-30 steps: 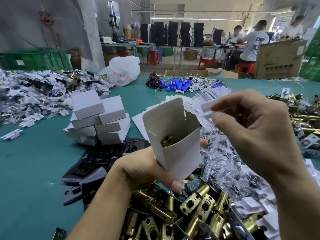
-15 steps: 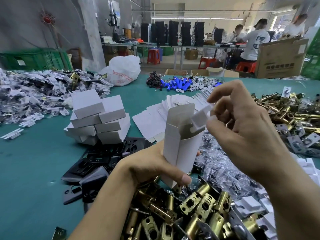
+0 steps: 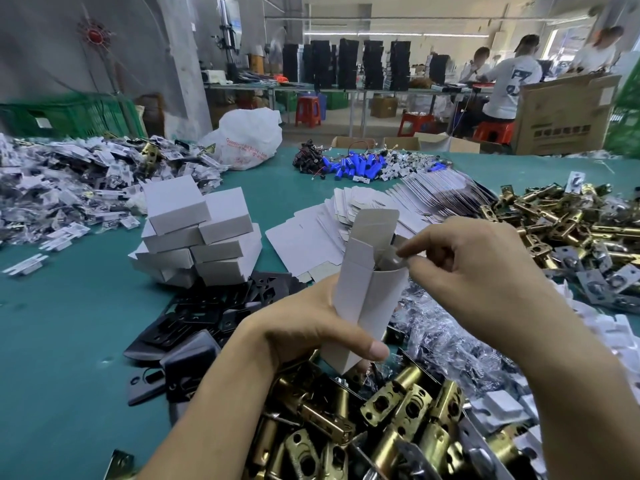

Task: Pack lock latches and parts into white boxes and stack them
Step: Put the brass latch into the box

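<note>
Both hands were clamped on one white box held above the brass latches heaped on the table: the left hand gripped its lower body, thumb across the front, while the right hand pinched a side flap at the open top. The box stood nearly upright, long axis vertical, mouth up, top leaning slightly right. Thin card, it looked light and easily crushed, so best held by its folded edges.
</note>
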A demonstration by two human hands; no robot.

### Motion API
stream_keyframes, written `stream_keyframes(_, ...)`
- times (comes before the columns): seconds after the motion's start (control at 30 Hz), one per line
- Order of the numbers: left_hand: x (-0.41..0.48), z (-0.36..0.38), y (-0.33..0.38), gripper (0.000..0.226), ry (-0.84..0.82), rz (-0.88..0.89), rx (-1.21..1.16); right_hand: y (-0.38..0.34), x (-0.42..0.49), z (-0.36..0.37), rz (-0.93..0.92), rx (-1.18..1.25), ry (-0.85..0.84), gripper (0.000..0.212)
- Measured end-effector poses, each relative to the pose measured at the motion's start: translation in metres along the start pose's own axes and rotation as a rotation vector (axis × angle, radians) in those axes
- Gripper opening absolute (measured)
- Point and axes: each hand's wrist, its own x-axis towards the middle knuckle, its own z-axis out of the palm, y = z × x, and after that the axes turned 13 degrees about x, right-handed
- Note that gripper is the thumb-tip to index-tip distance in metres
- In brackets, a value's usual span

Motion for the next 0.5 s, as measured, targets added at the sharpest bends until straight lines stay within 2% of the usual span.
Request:
stream_keyframes(0.23,0.001,0.001,0.001,0.067,0.018,-0.02,0.005,0.004,0.0,0.002,0.121,-0.038,-0.222,0.028)
stream_keyframes(0.37,0.002,0.003,0.001,0.07,-0.015,-0.01,0.046,0.01,-0.005,0.008,0.175,-0.06,-0.426,0.035)
stream_keyframes(0.43,0.003,0.002,0.001,0.067,0.007,-0.013,0.026,0.011,-0.004,0.009,0.163,-0.035,-0.41,0.031)
stream_keyframes(0.5,0.004,0.001,0.001,0.061,0.058,-0.021,-0.041,0.012,-0.001,0.008,0.135,0.07,-0.252,0.029)
